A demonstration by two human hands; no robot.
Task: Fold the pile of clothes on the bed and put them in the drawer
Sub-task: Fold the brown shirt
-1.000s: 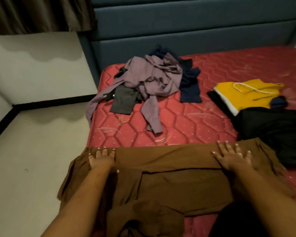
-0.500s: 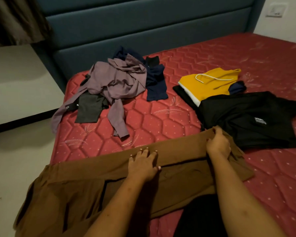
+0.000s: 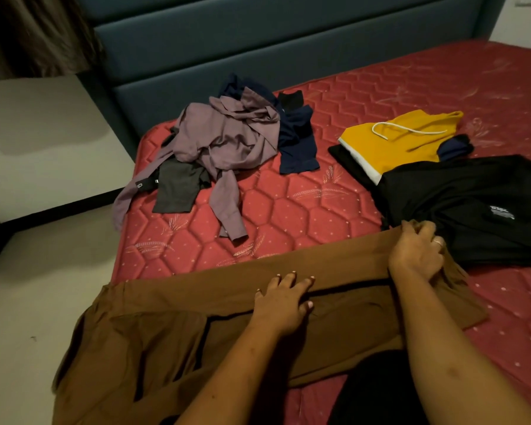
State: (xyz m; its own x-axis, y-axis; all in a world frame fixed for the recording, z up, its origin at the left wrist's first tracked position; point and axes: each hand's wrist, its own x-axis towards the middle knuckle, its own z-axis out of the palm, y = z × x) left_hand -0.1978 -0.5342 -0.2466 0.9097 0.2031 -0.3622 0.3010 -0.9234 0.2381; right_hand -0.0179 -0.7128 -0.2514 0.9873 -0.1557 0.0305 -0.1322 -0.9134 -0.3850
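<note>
A brown garment point(image 3: 172, 326) lies spread across the near edge of the red mattress point(image 3: 304, 207), its left part hanging over the side. My left hand point(image 3: 284, 299) presses flat on its middle, fingers apart. My right hand point(image 3: 417, 251) pinches the garment's right end in a closed grip. Farther back lies a loose pile: a mauve shirt point(image 3: 224, 139), a grey piece point(image 3: 178, 188) and a navy piece point(image 3: 298, 142). On the right sit a yellow folded garment point(image 3: 393, 142) with a white cord and a black garment point(image 3: 472, 204).
A blue padded headboard point(image 3: 258, 47) runs along the back. Pale floor point(image 3: 28, 302) with a dark skirting line lies to the left of the bed. A brown curtain point(image 3: 34, 32) hangs at the top left. No drawer is in view.
My left hand moved from the garment's left end to its middle. My right hand went from lying flat to gripping the right end. The view swung to the right.
</note>
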